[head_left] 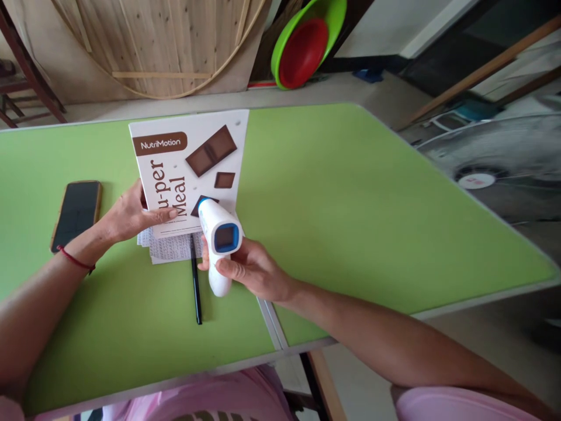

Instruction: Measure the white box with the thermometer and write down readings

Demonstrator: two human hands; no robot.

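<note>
My left hand (134,213) grips the lower left edge of a white box (210,137) with a brown label and chocolate pieces printed on it, thumb across its front. In my right hand (254,266) is a white and blue infrared thermometer (220,225), held by its handle. Its small screen faces me and looks dark, and its front end points at the box's lower part. Below the box, sheets of paper with handwriting (169,248) stick out, partly hidden. A black pen (196,286) lies across the paper's edge and onto the table, close to the thermometer.
A smartphone (78,210) in a brown case lies left of my left hand on the green table (350,216). Beyond the far edge stand a round wooden board (162,41) and green and red basins (304,52). A fan (477,169) is beside the right edge.
</note>
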